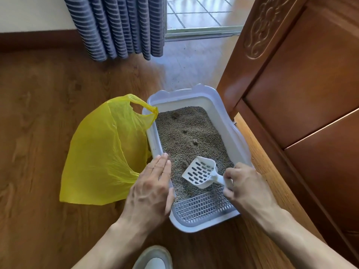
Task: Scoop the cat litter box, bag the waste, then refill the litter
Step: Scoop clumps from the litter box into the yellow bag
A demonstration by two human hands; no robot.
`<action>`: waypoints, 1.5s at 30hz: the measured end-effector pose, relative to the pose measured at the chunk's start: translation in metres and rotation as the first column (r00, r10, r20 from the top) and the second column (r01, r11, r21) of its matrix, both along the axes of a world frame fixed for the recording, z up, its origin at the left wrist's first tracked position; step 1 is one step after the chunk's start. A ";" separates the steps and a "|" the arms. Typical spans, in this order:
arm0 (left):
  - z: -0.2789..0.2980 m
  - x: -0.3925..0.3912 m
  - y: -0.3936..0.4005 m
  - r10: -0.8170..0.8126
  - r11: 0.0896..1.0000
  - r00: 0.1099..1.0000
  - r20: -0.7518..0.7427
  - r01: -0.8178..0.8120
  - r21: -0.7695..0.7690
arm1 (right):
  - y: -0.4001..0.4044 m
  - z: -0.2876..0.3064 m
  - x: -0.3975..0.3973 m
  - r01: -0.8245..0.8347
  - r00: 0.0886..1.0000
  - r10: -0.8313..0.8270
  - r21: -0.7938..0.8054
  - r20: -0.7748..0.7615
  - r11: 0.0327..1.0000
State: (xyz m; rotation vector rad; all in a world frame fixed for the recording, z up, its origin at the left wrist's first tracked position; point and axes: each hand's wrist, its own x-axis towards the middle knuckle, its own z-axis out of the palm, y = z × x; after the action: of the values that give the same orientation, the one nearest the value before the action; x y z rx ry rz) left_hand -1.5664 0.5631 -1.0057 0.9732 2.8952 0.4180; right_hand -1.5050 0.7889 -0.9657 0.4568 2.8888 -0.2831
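A white litter box (pixel 236 136) stands on the wooden floor, filled with grey-brown litter (pixel 186 131) that holds several darker clumps (pixel 175 114). A grey grated step (pixel 202 208) sits at its near end. My right hand (pixel 244 188) is closed around the handle of a white slotted scoop (pixel 200 172), whose blade lies over the litter near the front. My left hand (pixel 150 188) rests flat, fingers together, on the box's left rim. A yellow plastic bag (pixel 103 152) lies on the floor against the box's left side, one handle draped on the rim.
A carved brown wooden cabinet (pixel 303 98) stands close along the box's right side. Striped blue-grey curtains (pixel 116 26) hang at the back beside a glass door with tiles beyond. My white shoe (pixel 155 259) shows at the bottom edge.
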 end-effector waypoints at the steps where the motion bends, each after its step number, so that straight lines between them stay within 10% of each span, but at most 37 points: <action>1: 0.000 0.000 -0.001 -0.001 1.000 1.000 0.001 0.001 0.003 | -0.002 -0.001 0.000 0.000 1.000 0.000 0.005 0.003 1.000; 45: -0.007 -0.013 -0.005 -0.055 0.991 0.998 -0.029 0.058 0.123 | 0.015 -0.032 0.031 0.056 0.937 -0.139 -0.256 -0.320 0.965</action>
State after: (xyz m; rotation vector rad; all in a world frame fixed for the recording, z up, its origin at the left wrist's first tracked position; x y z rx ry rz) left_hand -1.5796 0.5578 -1.0131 1.0829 2.8859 0.5919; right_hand -1.4740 0.8035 -0.9981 0.5571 3.0991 -0.7948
